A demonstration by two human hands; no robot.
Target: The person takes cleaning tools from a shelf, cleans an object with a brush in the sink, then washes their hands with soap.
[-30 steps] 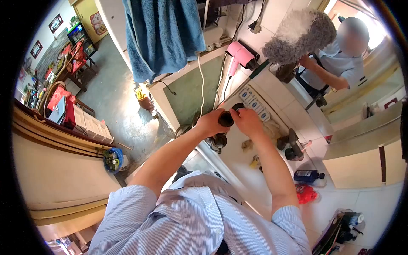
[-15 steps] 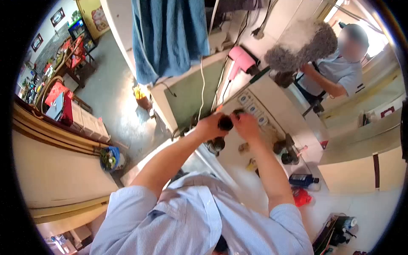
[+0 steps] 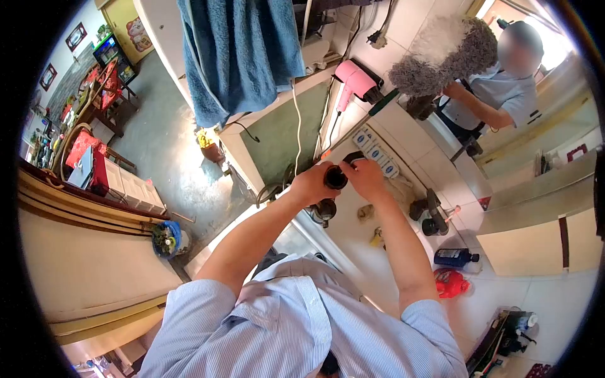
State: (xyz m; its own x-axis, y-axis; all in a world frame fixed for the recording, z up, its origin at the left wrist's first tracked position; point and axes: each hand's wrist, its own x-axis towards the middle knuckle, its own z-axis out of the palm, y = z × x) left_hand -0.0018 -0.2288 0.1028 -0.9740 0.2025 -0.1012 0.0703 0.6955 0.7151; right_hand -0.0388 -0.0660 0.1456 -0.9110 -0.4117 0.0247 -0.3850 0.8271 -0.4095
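Observation:
My left hand (image 3: pixel 311 184) is wrapped round a dark cylinder (image 3: pixel 335 178) whose round, open-looking end faces up. Close beside it, my right hand (image 3: pixel 367 180) pinches a small dark piece (image 3: pixel 355 157); its kind I cannot make out. The two hands almost touch, above the edge of a white counter (image 3: pixel 343 238). Just below my left hand is a dark, shiny rounded object (image 3: pixel 324 210), partly covered. A row of white packs with blue ovals (image 3: pixel 376 153) lies beyond my right hand.
A pink hair dryer (image 3: pixel 355 80) and a hanging blue towel (image 3: pixel 242 63) are ahead. To the right stand a dark blue bottle (image 3: pixel 452 257), a red bag-like item (image 3: pixel 450 283) and a mirror showing a person (image 3: pixel 491 104). A lined bin (image 3: pixel 167 239) sits on the floor at left.
The view has shifted slightly. My right hand has tilted a little, and more of the dark piece in its fingers shows. My left hand keeps its hold on the cylinder.

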